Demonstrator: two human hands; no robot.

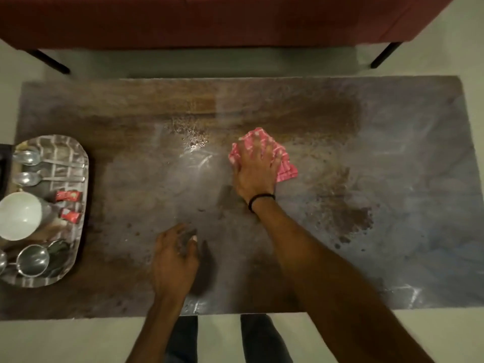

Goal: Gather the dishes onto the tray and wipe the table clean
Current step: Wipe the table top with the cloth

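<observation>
Where the table (392, 179) reaches its left end, a shiny metal tray (78, 153) sits on the dark, mottled top, loaded with the gathered dishes. Two spoons (26, 167) lie across its far part, bowls to the left. Below them stands a white cup (19, 214), with two small red sachets (68, 204) just to its right. At the near end of the tray rests a steel cup (32, 260), beside other metal pieces cut off by the frame edge.

Further right, near the front edge of the table, the left hand (174, 260) rests palm down on the bare surface, fingers loosely spread and holding nothing.

Right of that and farther from the person, the right hand (258, 170) presses flat on a crumpled pink patterned cloth (286, 170), fingers spread over it against the tabletop near the middle of the table. A black band (259, 200) circles that wrist.

Brown crumbs and smears (358, 218) speckle the surface to the right of the cloth, and more lie scattered beyond it toward the far edge. Past the table runs a dark red sofa (209, 19) on black legs, and pale floor shows on the right.
</observation>
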